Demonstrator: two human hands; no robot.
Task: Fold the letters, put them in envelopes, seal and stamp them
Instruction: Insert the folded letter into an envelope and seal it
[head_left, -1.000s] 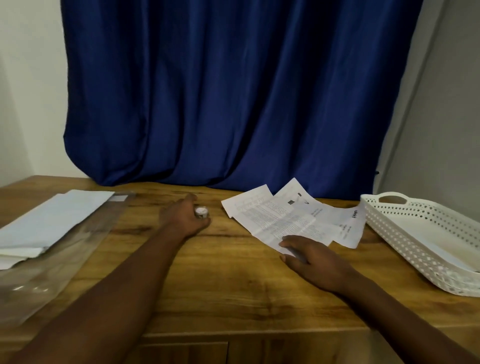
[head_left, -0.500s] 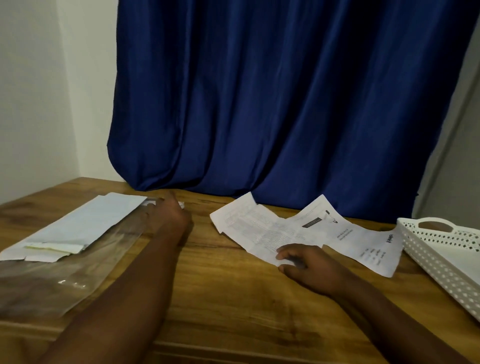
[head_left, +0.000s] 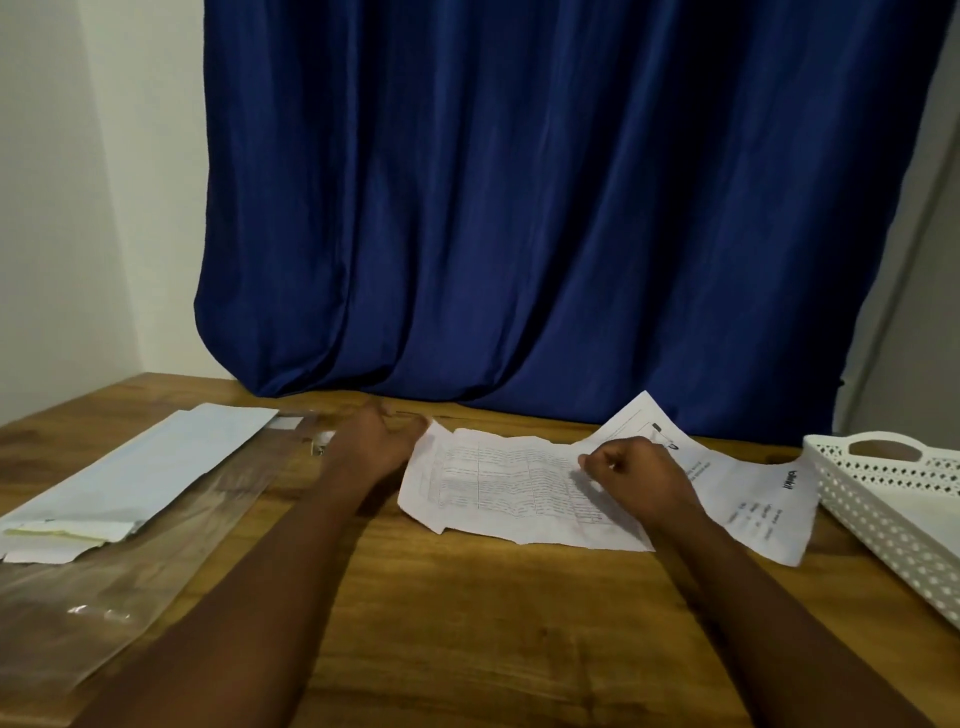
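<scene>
Right hand (head_left: 641, 475) shifted up, now pinching printed letter (head_left: 511, 480) — text unreadable; left hand (head_left: 371, 441) blurred, grip unclear.

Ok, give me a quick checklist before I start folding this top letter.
1. Top letter lying open on the table: ok.
2. Right hand gripping its right part, fingers curled on the paper: ok.
3. Left hand on the letter: not ok, it sits by the left corner; contact cannot be told.
4. Letter free of the second sheet beneath: not ok, they overlap.
5. Envelopes within reach at left: ok.
6. Stamps ready: cannot tell, none plainly visible.
</scene>
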